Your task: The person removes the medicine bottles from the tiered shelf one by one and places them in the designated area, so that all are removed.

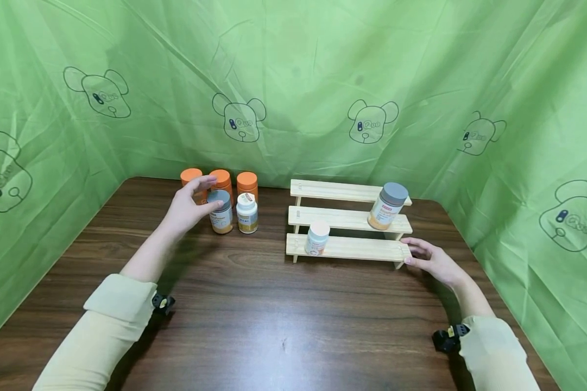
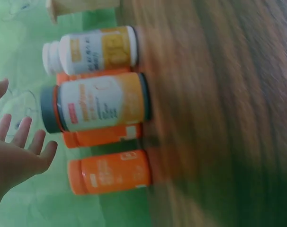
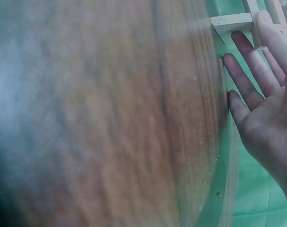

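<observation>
In the head view my left hand [image 1: 187, 205] is at the back left, fingers spread, its thumb overlapping the grey lid of a supplement bottle [image 1: 221, 219]. The left wrist view shows the fingers apart from this bottle [image 2: 103, 103]. Right beside it stands a small white bottle [image 1: 247, 220] with a gold label. Over at the right, my right hand [image 1: 435, 262] holds the end of the lowest shelf of a three-tier wooden display rack [image 1: 359, 249], thumb in front and fingers behind. Another grey-lidded bottle [image 1: 387, 209] stands on the middle tier, and a small white bottle [image 1: 317, 239] on the lowest.
Three orange bottles [image 1: 247, 182] line the back of the brown wooden table [image 1: 254, 315], partly hidden behind the left hand and the front bottles. A green curtain [image 1: 303, 70] printed with bear faces hangs around the back and sides.
</observation>
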Motion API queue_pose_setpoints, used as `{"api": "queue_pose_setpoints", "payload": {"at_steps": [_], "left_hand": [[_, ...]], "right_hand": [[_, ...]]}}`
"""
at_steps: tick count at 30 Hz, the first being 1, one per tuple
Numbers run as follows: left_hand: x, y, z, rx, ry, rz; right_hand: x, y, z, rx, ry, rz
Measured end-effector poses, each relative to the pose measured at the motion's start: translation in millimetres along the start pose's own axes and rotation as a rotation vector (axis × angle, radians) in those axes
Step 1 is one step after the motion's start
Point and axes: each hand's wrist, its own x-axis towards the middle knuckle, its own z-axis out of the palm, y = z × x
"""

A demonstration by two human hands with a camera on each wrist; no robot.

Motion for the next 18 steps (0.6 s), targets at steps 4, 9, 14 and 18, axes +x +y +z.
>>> {"api": "queue_pose_setpoints", "payload": {"at_steps": [4, 9, 14, 18], "left_hand": [[-1.8, 14.3, 2.4, -0.012, -0.004, 0.013], [-4.9, 32.1, 6.9, -0.038, -0.005, 0.023], [-8.0, 46.2, 13.1, -0.051, -0.002, 0.040], [-11.0, 58.0, 19.5, -0.067, 0.005, 0.037]], "right_hand": [[-0.8, -2, 0, 0.003, 0.003, 0.000], [-1.5, -4, 1, -0.005, 0.010, 0.014], [-1.2, -4, 1, -0.028, 0.015, 0.022], [-1.4, -5, 1, -0.028, 0.015, 0.025]]}}
